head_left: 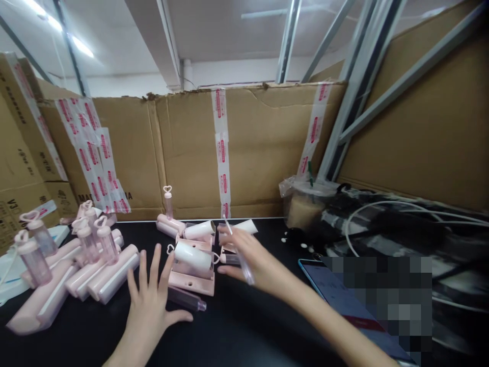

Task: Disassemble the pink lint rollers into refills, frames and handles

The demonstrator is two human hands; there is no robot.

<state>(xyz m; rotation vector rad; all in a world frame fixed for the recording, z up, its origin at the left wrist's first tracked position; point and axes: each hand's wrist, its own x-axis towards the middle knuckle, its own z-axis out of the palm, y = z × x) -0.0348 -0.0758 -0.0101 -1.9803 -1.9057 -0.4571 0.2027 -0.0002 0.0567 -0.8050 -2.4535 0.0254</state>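
Note:
My left hand [148, 295] is open with its fingers spread, just left of a pink case [191, 282] on the black table. A white roll [193, 256] lies on that case. Beside my left thumb is a clear pinkish tube [187, 298] with a narrow neck. My right hand [252, 255] is closed loosely around a slim clear pen-like tool [246, 270] with a thin pale tip; its exact kind cannot be made out. Under the right fingers lies a small clear bottle [230, 259] with a heart-shaped loop, partly hidden. Another white roll [200, 229] lies behind.
Several pink cylinders [114, 275] and clear bottles with heart-loop caps [32, 260] stand at left. A drink cup [305, 206], a phone [344, 300] and dark items with white cables [405, 224] are at right. A cardboard wall [191, 153] closes the back.

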